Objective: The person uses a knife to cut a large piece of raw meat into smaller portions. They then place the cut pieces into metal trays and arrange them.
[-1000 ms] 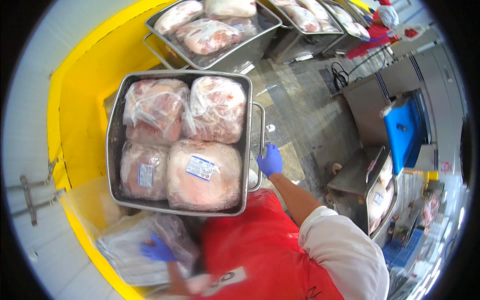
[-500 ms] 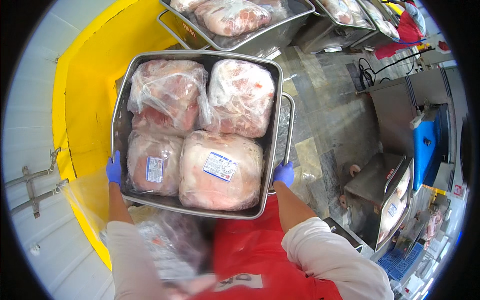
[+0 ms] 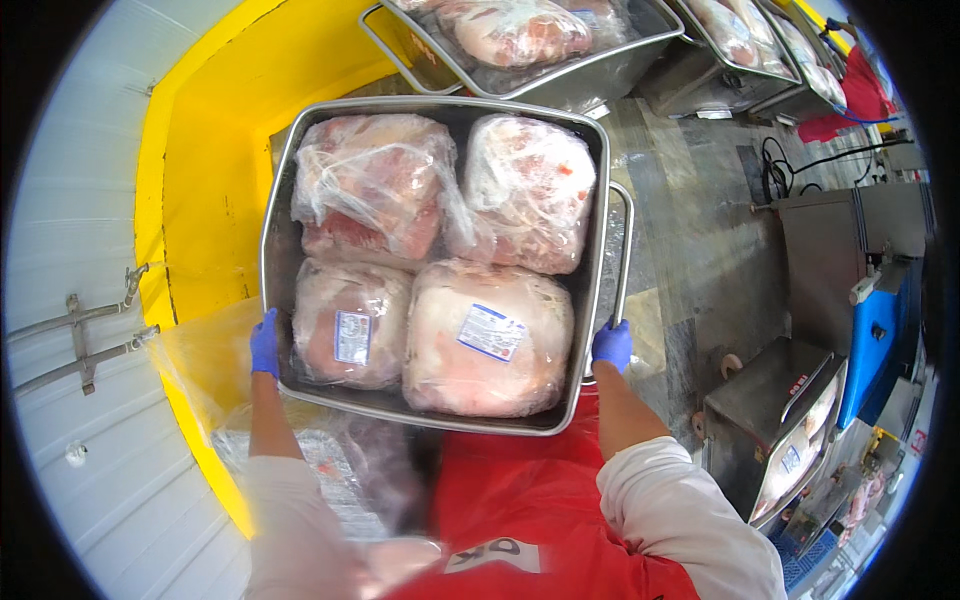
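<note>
A large steel meat cart stands right in front of me, holding blocks of meat wrapped in clear film. Two nearer blocks, a smaller wrapped block and a bigger wrapped block, carry white and blue labels. My left hand, in a blue glove, is closed on the cart's left side near its front corner. On the other side my right hand, also gloved in blue, is closed around the lower end of the tubular handle. Most fingers of both hands are partly hidden.
Another steel cart with meat stands just beyond, with more carts to its right. A yellow barrier and wall pipes run along the left. At right are a tilted steel cart and grey machinery. Plastic-covered goods lie below left.
The surroundings and the cart have shifted right in the picture, the far carts a little more than mine. Both hands keep their hold on the cart.
</note>
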A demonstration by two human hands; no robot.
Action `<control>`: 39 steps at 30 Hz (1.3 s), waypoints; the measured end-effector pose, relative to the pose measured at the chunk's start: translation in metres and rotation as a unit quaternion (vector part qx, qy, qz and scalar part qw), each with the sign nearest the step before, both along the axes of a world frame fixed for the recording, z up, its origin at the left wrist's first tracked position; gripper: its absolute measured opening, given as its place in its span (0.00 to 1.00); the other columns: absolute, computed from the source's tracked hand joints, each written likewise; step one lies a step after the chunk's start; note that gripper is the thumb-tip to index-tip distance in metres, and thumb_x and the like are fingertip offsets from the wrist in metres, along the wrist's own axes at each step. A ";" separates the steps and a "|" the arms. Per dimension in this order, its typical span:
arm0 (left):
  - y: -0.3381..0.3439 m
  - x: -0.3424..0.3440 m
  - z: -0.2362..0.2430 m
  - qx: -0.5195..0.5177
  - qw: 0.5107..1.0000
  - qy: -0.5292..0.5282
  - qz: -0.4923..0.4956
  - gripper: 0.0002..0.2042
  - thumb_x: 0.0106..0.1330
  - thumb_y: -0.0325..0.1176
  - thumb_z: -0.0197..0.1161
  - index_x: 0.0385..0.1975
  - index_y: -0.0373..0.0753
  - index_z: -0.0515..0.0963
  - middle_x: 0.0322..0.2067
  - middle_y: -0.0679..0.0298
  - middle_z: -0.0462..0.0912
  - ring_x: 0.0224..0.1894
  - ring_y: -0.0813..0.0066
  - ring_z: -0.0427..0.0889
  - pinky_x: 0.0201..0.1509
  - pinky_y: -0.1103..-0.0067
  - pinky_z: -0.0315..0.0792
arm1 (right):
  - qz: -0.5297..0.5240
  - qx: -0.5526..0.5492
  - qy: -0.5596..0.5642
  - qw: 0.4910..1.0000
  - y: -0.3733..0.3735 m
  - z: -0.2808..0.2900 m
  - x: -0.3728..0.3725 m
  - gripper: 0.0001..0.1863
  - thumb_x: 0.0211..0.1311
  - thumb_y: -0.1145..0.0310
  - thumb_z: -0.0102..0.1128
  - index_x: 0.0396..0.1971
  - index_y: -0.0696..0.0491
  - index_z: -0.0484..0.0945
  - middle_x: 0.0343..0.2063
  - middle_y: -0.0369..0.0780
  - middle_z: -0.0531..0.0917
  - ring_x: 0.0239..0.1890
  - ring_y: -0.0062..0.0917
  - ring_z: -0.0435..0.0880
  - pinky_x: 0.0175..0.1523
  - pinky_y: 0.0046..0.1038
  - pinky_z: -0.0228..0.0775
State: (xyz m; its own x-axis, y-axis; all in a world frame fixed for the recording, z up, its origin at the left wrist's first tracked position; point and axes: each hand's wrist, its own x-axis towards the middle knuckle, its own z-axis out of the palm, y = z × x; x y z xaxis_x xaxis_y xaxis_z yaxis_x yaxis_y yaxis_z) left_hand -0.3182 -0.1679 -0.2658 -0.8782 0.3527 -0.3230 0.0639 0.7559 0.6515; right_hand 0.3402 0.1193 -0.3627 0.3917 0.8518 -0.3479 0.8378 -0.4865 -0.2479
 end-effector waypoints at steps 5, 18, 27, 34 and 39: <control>-0.036 0.031 -0.010 -0.029 0.998 -0.020 0.042 0.27 0.63 0.57 0.69 0.25 0.33 0.76 0.23 0.63 0.73 0.28 0.73 0.68 0.34 0.69 0.68 | 0.045 0.022 -0.029 0.998 0.036 -0.016 0.020 0.19 0.70 0.55 0.53 0.44 0.57 0.78 0.36 0.58 0.85 0.41 0.56 0.85 0.46 0.53 0.77; 0.007 0.099 0.023 -0.155 0.980 0.098 -0.081 0.23 0.66 0.50 0.68 0.23 0.33 0.77 0.20 0.64 0.76 0.25 0.75 0.71 0.32 0.69 0.69 | 0.103 0.034 -0.061 0.992 0.119 -0.017 0.050 0.17 0.69 0.55 0.53 0.43 0.53 0.80 0.35 0.57 0.85 0.41 0.57 0.84 0.46 0.54 0.75; -0.005 0.171 0.014 -0.171 0.980 0.088 -0.051 0.24 0.66 0.49 0.67 0.45 0.31 0.75 0.38 0.44 0.84 0.42 0.41 0.83 0.47 0.56 0.74 | 0.162 0.064 -0.050 0.983 0.177 -0.012 0.058 0.20 0.70 0.52 0.54 0.45 0.54 0.80 0.35 0.58 0.85 0.41 0.57 0.84 0.48 0.55 0.75; 0.010 0.221 -0.015 -0.225 0.948 0.226 0.010 0.27 0.74 0.56 0.52 0.41 0.32 0.76 0.34 0.37 0.83 0.38 0.34 0.81 0.41 0.50 0.72 | 0.193 0.082 0.000 0.978 0.231 -0.020 0.071 0.24 0.69 0.48 0.55 0.48 0.54 0.82 0.40 0.56 0.85 0.46 0.55 0.83 0.51 0.51 0.75; 0.018 0.218 -0.018 -0.202 0.951 0.234 0.002 0.26 0.76 0.56 0.49 0.37 0.33 0.75 0.32 0.38 0.82 0.37 0.33 0.80 0.39 0.49 0.71 | 0.182 0.080 0.022 0.980 0.224 -0.024 0.083 0.24 0.69 0.48 0.56 0.48 0.56 0.82 0.39 0.58 0.84 0.45 0.57 0.83 0.49 0.52 0.75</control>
